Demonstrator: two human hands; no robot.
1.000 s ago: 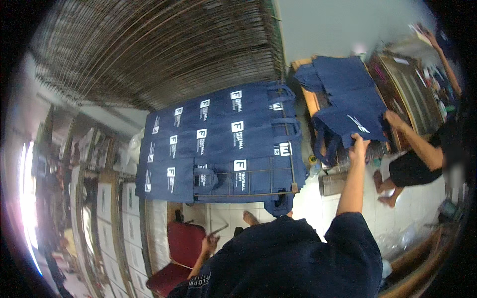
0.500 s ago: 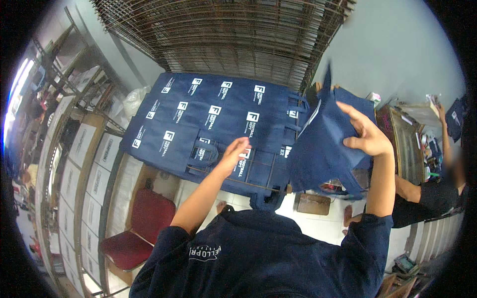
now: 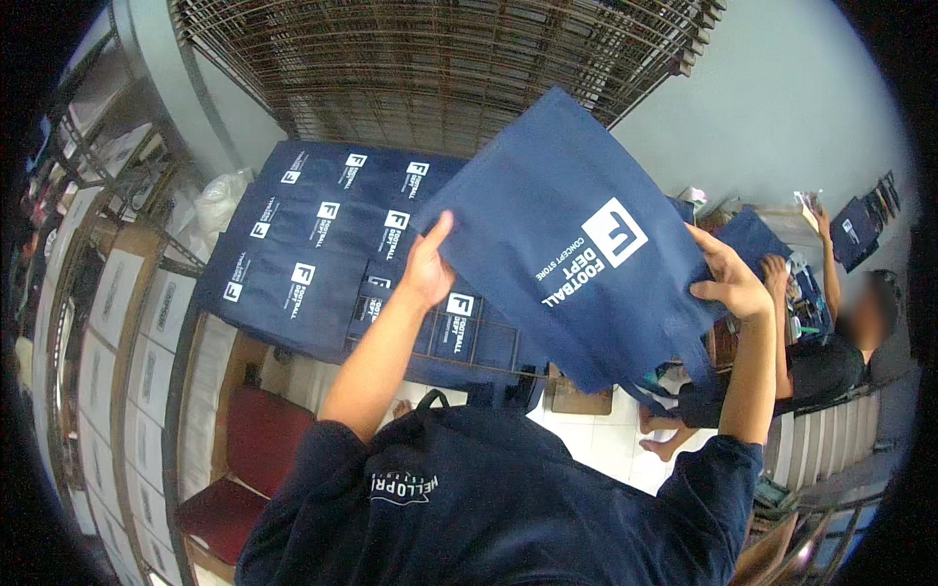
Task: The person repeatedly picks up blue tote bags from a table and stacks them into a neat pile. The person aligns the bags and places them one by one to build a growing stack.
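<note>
1. Our right hand (image 3: 735,278): clamped on the right edge of a navy tote bag (image 3: 562,186), thumb on the near face, index stretched along the cloth.
2. Our left hand (image 3: 430,269): pinching the bag's left corner, thumb on the near face, other fingers mostly hidden. Can't tell how tight.
3. Bag sits up off the table, tilted, spread between our two sets of fingers. White print (image 3: 616,234) faces us, nearer the right fingers, running at a slant. Handle loop (image 3: 699,371) hangs just below the right fingers.
4. Printed navy bags (image 3: 278,239) lie in rows beyond and left of our left fingers; the held bag covers part of them. Thin wire frame (image 3: 493,337) on top, below and right of the left fingers.
5. Red chair (image 3: 264,439): below left of our left fingers. White tiled floor (image 3: 596,444) shows below, between the hands.
6. Co-worker (image 3: 826,376): past our right fingers, one hand on navy cloth (image 3: 750,244), other arm raised.
7. Farther out: stacked wire racks (image 3: 440,73) above both hands' fingers, clear plastic (image 3: 223,200) and shelved white boxes (image 3: 147,342) well left, grey wall (image 3: 782,117) above right.
</note>
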